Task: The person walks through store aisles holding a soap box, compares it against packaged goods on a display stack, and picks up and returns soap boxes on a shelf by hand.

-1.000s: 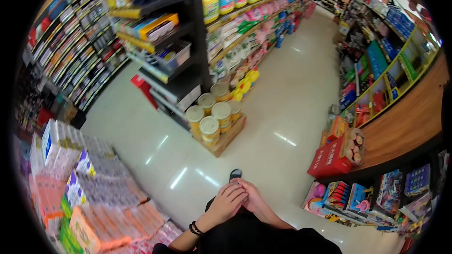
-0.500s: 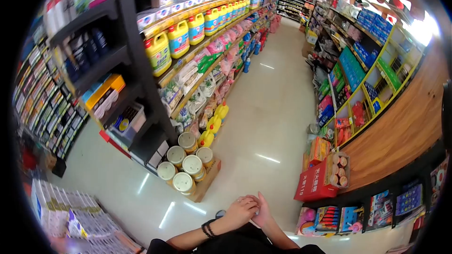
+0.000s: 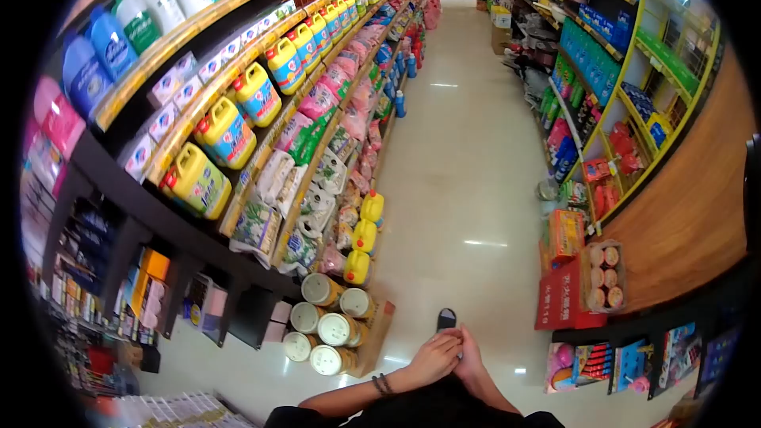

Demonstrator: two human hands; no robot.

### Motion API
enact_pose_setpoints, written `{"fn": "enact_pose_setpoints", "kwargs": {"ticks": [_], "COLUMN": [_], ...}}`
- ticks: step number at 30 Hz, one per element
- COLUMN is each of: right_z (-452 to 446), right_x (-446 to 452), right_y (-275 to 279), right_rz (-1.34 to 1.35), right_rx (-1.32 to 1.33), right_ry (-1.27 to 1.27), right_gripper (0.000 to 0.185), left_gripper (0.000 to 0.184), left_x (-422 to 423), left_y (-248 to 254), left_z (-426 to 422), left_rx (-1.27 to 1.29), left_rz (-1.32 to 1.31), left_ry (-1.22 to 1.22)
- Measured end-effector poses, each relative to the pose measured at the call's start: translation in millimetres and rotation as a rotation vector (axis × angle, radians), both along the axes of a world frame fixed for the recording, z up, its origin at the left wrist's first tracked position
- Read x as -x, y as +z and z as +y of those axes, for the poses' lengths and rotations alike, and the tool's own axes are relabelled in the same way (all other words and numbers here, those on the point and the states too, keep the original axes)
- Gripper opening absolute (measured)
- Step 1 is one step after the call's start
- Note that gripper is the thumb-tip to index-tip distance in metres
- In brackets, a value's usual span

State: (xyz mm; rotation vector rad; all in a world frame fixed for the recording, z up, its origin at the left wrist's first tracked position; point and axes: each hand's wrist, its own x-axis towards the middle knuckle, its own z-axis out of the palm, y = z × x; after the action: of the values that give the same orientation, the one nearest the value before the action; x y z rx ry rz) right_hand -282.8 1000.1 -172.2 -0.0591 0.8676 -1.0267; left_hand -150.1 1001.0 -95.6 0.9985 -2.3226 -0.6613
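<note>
My left hand (image 3: 437, 357) is in front of my body at the bottom middle, with dark beads on its wrist. Its fingers are curled over the fingers of my right hand (image 3: 471, 358), and the two hands touch. Whether anything small lies between them is hidden. Just above the hands a dark sandal (image 3: 446, 319) shows on a foot. Lidded tubs (image 3: 338, 330) stand on a cardboard box to the left of my hands.
Shelves on the left hold yellow jugs (image 3: 226, 133), bottles (image 3: 162, 0) and pink bags. An aisle floor (image 3: 460, 158) runs ahead. At the right are a red box (image 3: 559, 297), a yellow rack (image 3: 618, 150), a wooden panel (image 3: 682, 214) and boxed toys (image 3: 630, 364).
The view has swung left and now looks straight down the aisle. The left shelves fill more of it, and the stacked packs have mostly left the lower left. My hands remain together.
</note>
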Motion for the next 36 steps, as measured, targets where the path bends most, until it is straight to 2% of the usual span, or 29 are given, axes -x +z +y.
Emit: {"fn": "enact_pose_setpoints", "kwargs": {"ticks": [3,4,6,7,8,9,10,14,16,18,20,23,24,26,29,30,31,33,35,36], "right_z": [-59,-81,-122,-138,-152,-166,-181,-229,-252,-275,-301,-346,-362,-403,-468,-489,-516,-559,-594,-609], "right_x": [7,7,12,15,16,20,25,37,39,39,42,43,41,35,18,17,12,-5,-22,-33], "right_y": [19,49,69,73,73,76,81,79,74,62,71,56,50,43,52,51,67,95,98,102], "right_rz": [0.004,0.027,0.025,0.031,-0.129,-0.155,-0.180,-0.145,-0.117,-0.100,-0.077,-0.125,-0.141,-0.160,-0.155,-0.258,-0.190,-0.062,0.027,0.066], "right_rx": [-0.042,-0.044,-0.013,0.003,0.141,0.173,0.202,0.309,0.341,0.367,0.256,0.239,0.273,0.264,0.120,0.137,0.113,0.059,0.202,0.267], "right_ry": [-0.120,-0.104,-0.085,-0.079,-0.120,-0.108,-0.095,-0.057,-0.051,-0.049,-0.048,-0.036,-0.011,0.032,0.068,0.102,0.148,0.228,0.254,0.250], "right_gripper": [0.049,0.051,0.053,0.054,0.056,0.056,0.056,0.056,0.055,0.054,0.055,0.054,0.054,0.053,0.052,0.052,0.051,0.050,0.049,0.049], "left_gripper": [0.037,0.040,0.045,0.046,0.046,0.046,0.045,0.038,0.036,0.035,0.031,0.032,0.032,0.032,0.032,0.033,0.033,0.042,0.049,0.065], "left_x": [9,11,11,10,9,7,3,0,6,13,14,3,2,-2,-14,-17,-20,-29,-40,-46], "left_y": [26,34,64,76,84,88,90,107,88,79,66,41,43,41,36,40,46,65,77,69], "left_z": [-56,-77,-116,-129,-141,-153,-165,-208,-228,-243,-262,-314,-331,-371,-434,-456,-479,-516,-553,-570], "left_rx": [-0.132,-0.183,-0.331,-0.441,-0.551,-0.663,-0.684,-0.372,-0.070,-0.178,-0.318,-0.164,-0.115,-0.138,-0.091,-0.077,-0.062,-0.056,-0.046,-0.268], "left_rz": [0.060,0.105,0.157,0.282,0.409,0.539,0.648,0.261,0.107,0.061,0.026,0.101,0.146,0.199,0.259,0.296,0.335,0.356,0.356,0.486], "left_ry": [0.026,-0.002,-0.057,-0.006,0.047,0.101,0.097,0.259,0.232,0.213,0.189,0.097,0.140,0.148,0.163,0.171,0.180,0.254,0.348,0.339]}}
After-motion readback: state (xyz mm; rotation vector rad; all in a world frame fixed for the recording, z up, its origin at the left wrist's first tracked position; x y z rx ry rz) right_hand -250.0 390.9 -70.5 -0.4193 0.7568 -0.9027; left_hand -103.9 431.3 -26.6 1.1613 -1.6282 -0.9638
